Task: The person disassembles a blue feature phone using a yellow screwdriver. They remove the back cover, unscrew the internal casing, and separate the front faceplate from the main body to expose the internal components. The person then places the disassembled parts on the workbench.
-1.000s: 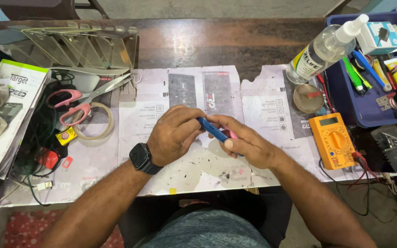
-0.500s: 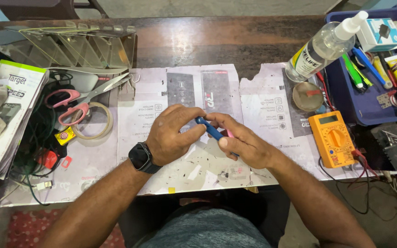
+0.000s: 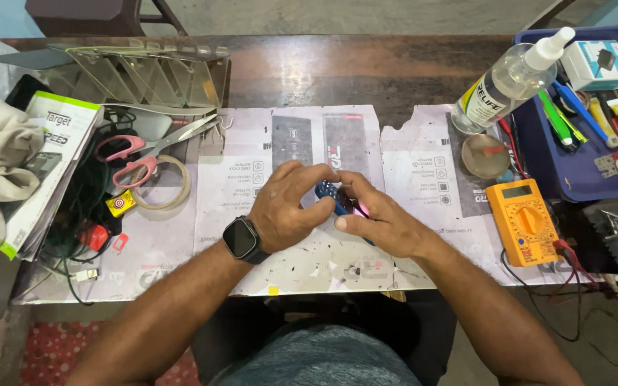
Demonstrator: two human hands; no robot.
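Both hands meet over the middle of the flattened cardboard sheet on the wooden table. My left hand, with a black smartwatch on its wrist, curls its fingers over the upper end of a small blue device. My right hand grips the same blue device from the right and below, thumb pressed along its edge. A pink part shows between the fingers. Most of the device is hidden by both hands.
An orange multimeter with red and black leads lies to the right. A clear spray bottle leans on a blue tray of tools. Pink-handled scissors, a tape roll, tangled cables and a booklet lie left.
Both hands have drawn closer together around the blue device; more of its length was showing a second ago, and now the fingers cover most of it.
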